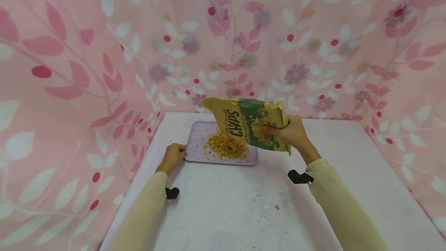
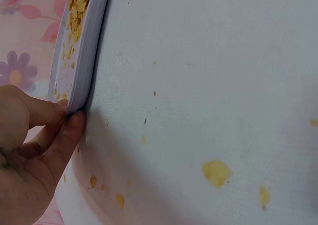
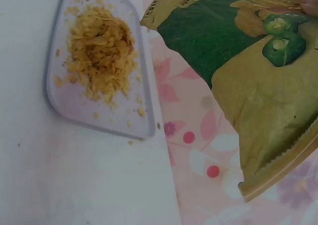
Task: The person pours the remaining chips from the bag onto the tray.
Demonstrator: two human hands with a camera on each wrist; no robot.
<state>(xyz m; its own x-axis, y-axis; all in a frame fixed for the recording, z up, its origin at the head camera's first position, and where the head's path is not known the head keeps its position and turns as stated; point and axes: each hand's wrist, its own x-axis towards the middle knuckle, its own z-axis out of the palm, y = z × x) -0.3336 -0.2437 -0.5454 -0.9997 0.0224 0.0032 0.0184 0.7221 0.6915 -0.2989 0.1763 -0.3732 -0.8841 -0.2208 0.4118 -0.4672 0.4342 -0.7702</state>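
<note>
A yellow and green chip bag (image 1: 251,125) is tilted over a lilac tray (image 1: 195,158), its mouth end toward the left. My right hand (image 1: 290,133) grips the bag near its sealed bottom end. On the tray lies a heap of crushed chips (image 1: 228,145), with crumbs scattered round it. My left hand (image 1: 173,156) pinches the tray's near left corner between thumb and fingers; the left wrist view shows this hand (image 2: 37,140) at the tray rim (image 2: 87,61). In the right wrist view the bag (image 3: 268,86) hangs beside the tray (image 3: 59,108), and only a fingertip shows.
Loose chip crumbs (image 1: 277,207) are scattered on the white table (image 1: 223,208) in front of the tray. A pink floral cloth (image 1: 244,42) rises behind the table and along both sides. Black wrist mounts (image 1: 299,176) sit on both sleeves.
</note>
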